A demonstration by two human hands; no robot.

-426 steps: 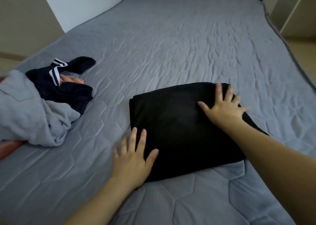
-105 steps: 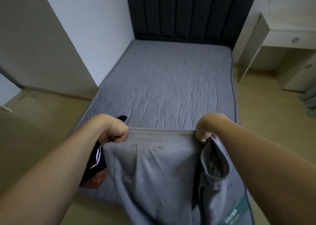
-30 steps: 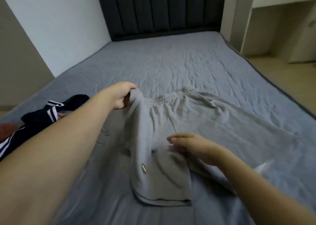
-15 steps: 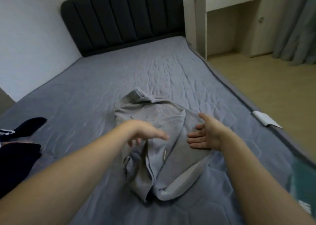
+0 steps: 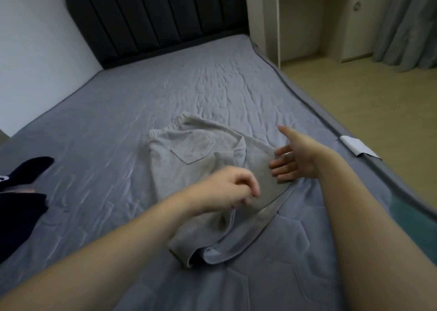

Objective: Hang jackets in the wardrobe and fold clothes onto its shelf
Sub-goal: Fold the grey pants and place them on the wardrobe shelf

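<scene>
Right hand (image 5: 298, 157) lifted — fingers spread, left hand (image 5: 227, 190) curled empty, grey pants (image 5: 189, 154) waistband toward headboard (image 5: 156, 19)

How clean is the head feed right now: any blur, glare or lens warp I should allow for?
Head view: dim, even light, no glare; left hand fingers motion-smeared; grey pants pocket seam sharp; wide-angle bends the headboard; dark garment lacks detail.

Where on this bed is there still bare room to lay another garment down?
Bare sheet runs from the grey pants up to the headboard, and between them and the dark clothes at left. The middle is crowded: pants, left hand, right hand.
</scene>
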